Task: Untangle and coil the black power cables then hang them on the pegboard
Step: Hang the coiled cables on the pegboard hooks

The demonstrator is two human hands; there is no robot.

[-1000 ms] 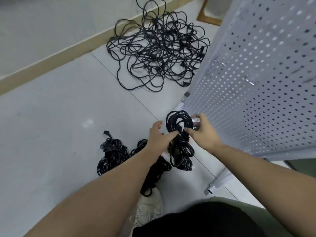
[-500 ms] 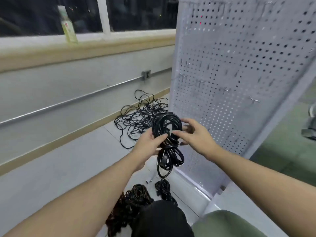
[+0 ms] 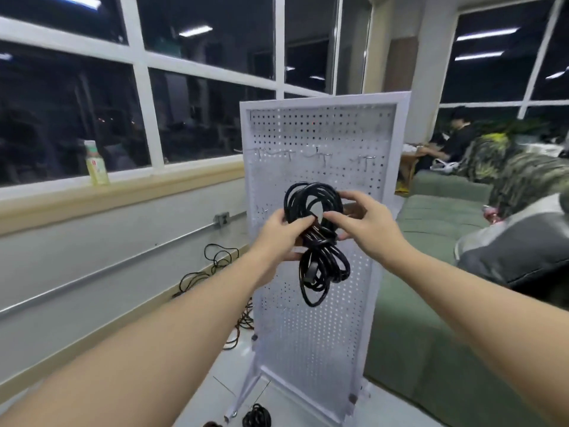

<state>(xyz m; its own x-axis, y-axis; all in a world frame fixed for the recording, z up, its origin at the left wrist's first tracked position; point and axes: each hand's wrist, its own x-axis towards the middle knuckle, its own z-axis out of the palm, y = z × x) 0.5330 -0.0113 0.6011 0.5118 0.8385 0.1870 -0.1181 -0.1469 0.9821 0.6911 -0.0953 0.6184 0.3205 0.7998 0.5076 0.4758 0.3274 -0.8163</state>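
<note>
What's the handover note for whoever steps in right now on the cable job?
Left hand: grips the coiled black cable at its waist.
Right hand: pinches the coil's upper loop, spreading it open.
The coil is held up in front of the white pegboard, below its row of hooks; no cable hangs on any hook.
Done: this cable is coiled. Another coil lies on the floor by the board's foot.
Left: slip this loop onto a hook, hang the floor coil, then untangle the loose cables by the wall.
</note>
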